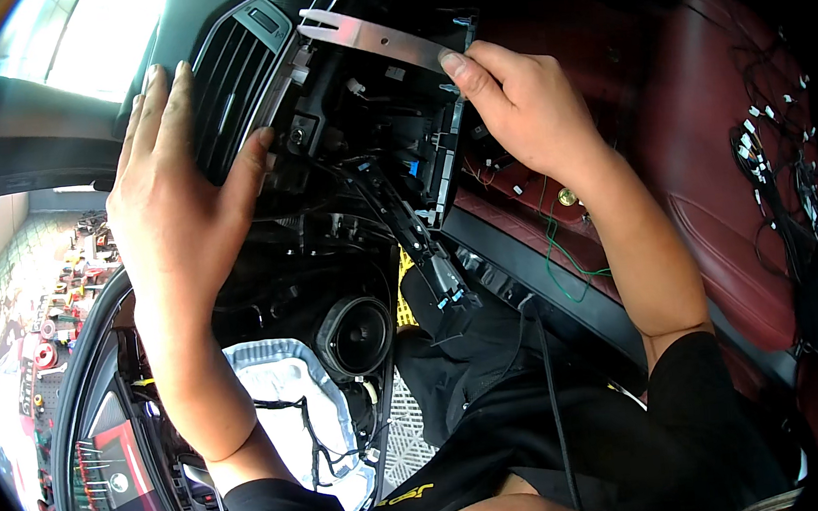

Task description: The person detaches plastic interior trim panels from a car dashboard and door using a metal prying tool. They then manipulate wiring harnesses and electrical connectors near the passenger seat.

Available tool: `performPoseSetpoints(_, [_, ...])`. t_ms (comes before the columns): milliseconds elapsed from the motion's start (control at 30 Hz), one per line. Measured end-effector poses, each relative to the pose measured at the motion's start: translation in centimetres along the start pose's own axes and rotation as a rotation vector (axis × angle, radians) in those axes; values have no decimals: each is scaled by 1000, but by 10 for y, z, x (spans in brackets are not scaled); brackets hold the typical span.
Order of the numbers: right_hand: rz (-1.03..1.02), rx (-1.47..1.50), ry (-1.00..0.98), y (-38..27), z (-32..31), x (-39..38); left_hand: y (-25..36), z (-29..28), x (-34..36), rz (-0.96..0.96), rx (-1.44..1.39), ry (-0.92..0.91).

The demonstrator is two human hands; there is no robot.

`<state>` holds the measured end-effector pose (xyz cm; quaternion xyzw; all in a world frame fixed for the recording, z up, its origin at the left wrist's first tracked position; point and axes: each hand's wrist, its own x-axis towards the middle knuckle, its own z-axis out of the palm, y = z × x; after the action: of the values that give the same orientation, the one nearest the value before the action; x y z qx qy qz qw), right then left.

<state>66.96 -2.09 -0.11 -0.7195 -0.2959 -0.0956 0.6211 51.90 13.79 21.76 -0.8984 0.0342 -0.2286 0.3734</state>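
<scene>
My right hand (534, 106) grips one end of a flat metal pry bar (380, 40) with a forked tip. That fork reaches the dashboard trim edge beside the air vent (235, 71); whether it is wedged in I cannot tell. Against the vent's near end lies my left hand (176, 203), fingers stretched and thumb spread out toward the trim, holding nothing. Below the bar the dashboard is opened up, exposing a dark cavity (368, 123) with brackets and connectors. A loose black trim piece (406, 222) hangs at an angle under it.
To the right, a dark red leather seat (714, 180) carries a bundle of wiring (761, 161) with white connectors. A green wire (552, 243) trails near the seat. At the lower left are a round speaker (356, 335), silver sheeting (277, 364) and the door. Tools hang beyond.
</scene>
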Motion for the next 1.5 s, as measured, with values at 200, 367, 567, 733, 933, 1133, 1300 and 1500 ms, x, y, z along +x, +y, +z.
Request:
performPoseSetpoints(200, [47,62,-84,-8,1,9,0,-1,-1,-8,28,-4])
performPoseSetpoints(367, [113,116,-220,-30,1,23,1,0,-1,-2,37,4])
performPoseSetpoints(567, [116,134,-219,-36,9,25,3,5,-6,-41,52,41])
performPoseSetpoints(733, [89,247,-170,-17,26,27,14,6,-9,-67,53,87])
performPoseSetpoints(933, [39,247,-128,-16,31,24,20,15,-16,-120,5,174])
performPoseSetpoints(1133, [68,197,-151,-26,21,22,18,17,-19,-111,19,175])
performPoseSetpoints(1300, [164,92,-232,-37,-12,15,20,10,-21,-128,70,117])
performPoseSetpoints(1500, [173,35,-220,-38,-25,5,12,3,-17,-67,135,75])
